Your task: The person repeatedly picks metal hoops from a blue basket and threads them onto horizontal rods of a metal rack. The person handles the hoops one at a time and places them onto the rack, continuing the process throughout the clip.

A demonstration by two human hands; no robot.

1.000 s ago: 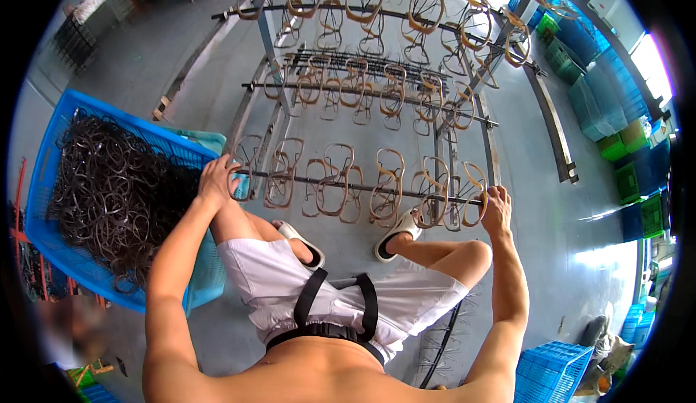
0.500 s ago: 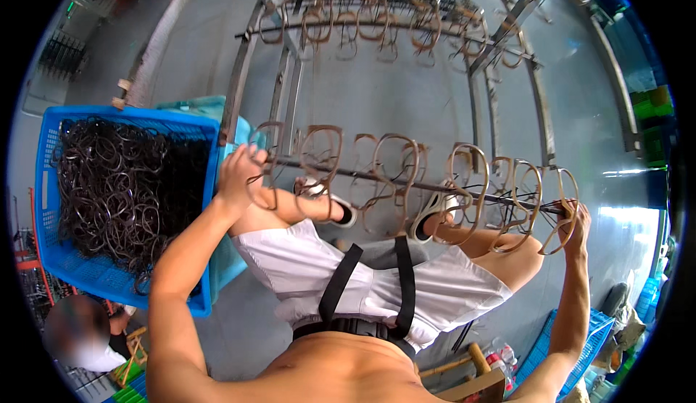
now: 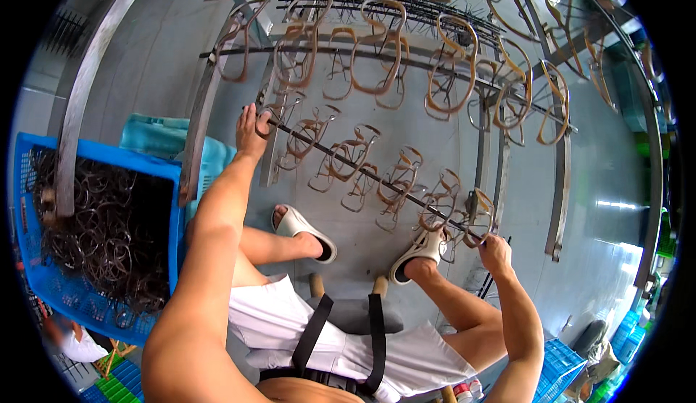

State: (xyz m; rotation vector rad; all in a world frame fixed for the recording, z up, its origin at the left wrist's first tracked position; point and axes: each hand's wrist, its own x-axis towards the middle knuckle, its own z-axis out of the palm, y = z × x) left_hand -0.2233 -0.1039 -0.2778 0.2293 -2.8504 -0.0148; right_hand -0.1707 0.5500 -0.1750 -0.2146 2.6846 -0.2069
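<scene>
A long thin dark rod (image 3: 370, 174) slants across in front of me, its left end farther away than its right. Several brown eyeglass frames (image 3: 378, 136) hang along it, apart from one another. My left hand (image 3: 253, 133) is closed around the far left end, beside a rack post. At the near right end, my right hand (image 3: 496, 253) grips the rod with its fingers closed, next to the last frame. Some of the fingers on both hands are hidden.
Ahead stands a metal rack (image 3: 196, 138) carrying another rod of brown eyeglass frames (image 3: 475, 59), with bare dark rods behind. A blue basket (image 3: 176, 207) full of dark wiry frames is on my left, beside a teal crate (image 3: 156, 136). Another person (image 3: 81, 345) is at lower left.
Both hands have carried the rod of frames forward toward the rack. The right hand has moved left and lower in the view, so the rod slants more. My view has shifted closer to the rack.
</scene>
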